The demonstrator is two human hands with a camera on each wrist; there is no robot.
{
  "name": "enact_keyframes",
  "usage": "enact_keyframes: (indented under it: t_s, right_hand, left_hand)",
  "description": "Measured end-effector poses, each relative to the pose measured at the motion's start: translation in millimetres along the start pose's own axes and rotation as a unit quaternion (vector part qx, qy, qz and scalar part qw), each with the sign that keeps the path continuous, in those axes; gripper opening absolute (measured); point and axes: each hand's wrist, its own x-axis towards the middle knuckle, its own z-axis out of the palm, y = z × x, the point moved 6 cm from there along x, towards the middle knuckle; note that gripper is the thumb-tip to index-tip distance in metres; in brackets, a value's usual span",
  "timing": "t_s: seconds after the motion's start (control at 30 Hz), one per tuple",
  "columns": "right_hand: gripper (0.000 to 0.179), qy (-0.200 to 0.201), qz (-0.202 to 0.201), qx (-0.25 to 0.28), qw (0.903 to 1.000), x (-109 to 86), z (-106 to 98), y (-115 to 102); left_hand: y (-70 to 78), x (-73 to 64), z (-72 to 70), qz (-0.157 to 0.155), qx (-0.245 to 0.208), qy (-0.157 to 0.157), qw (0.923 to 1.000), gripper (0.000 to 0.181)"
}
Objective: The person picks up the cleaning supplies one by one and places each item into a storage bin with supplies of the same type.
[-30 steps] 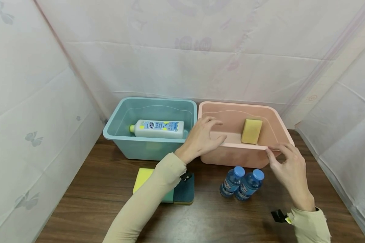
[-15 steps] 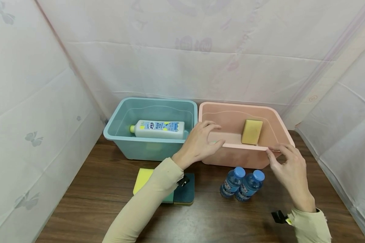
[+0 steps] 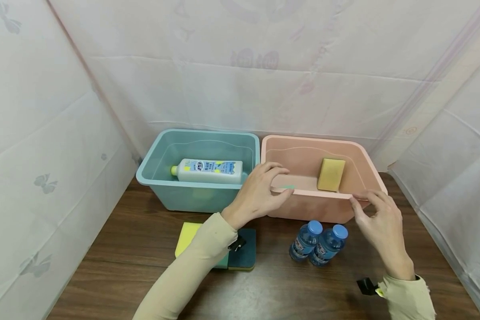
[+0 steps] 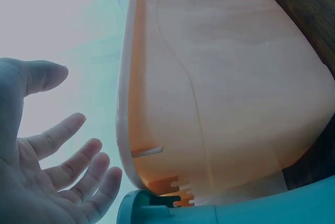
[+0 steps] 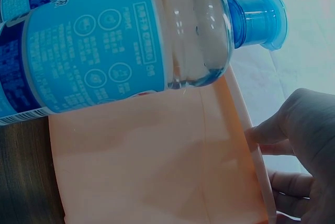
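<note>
My left hand (image 3: 259,189) hovers over the near left corner of the pink bin (image 3: 311,205), fingers spread and loosely bent. It holds nothing; the left wrist view shows the bare palm and fingers (image 4: 63,171). At the bin's near right corner, my right hand (image 3: 383,220) pinches the rim between thumb and fingers, seen also in the right wrist view (image 5: 298,156). A yellow sponge (image 3: 331,174) leans against the inside of the pink bin. Beside my left thumb, a thin green strip of something (image 3: 289,186) shows on the bin's floor, mostly hidden.
Left of the pink bin stands a blue-green bin (image 3: 200,195) holding a white bottle with a yellow cap (image 3: 209,171). Two blue-capped water bottles (image 3: 301,242) stand before the pink bin. Under my left forearm lie a yellow sponge (image 3: 187,235) and a dark green-topped sponge (image 3: 243,251).
My left hand has drawn back slightly leftward and toward me, uncovering the green strip in the pink bin. The right hand stays on the rim.
</note>
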Motion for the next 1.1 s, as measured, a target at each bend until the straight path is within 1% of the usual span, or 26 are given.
enact_keyframes:
  t_s: [0.17, 0.37, 0.5, 0.7, 1.1]
  right_hand:
    - [0.014, 0.002, -0.001, 0.001, 1.0, 0.7, -0.6, 0.1]
    - [0.015, -0.002, 0.004, -0.004, 1.0, -1.0, -0.4, 1.0]
    - [0.014, 0.0, 0.002, -0.003, 1.0, -1.2, -1.1, 0.6]
    - [0.014, 0.006, -0.001, -0.004, 1.0, -1.1, -2.3, 1.0]
    - [0.015, 0.002, 0.002, 0.001, 1.0, -1.0, 2.1, -2.1]
  left_hand:
    - [1.2, -4.0, -3.6, 0.004, -0.002, 0.009, 1.0, 0.043]
    - [0.2, -9.8, -3.3, 0.007, 0.008, 0.014, 0.9999, 0.043]
    - [0.7, -13.0, -3.2, 0.004, 0.012, 0.019, 0.9997, 0.043]
    - [2.0, -18.1, -3.1, 0.004, 0.009, 0.016, 0.9998, 0.044]
    - [-3.5, -36.8, -7.8, 0.007, 0.019, 0.018, 0.9996, 0.044]
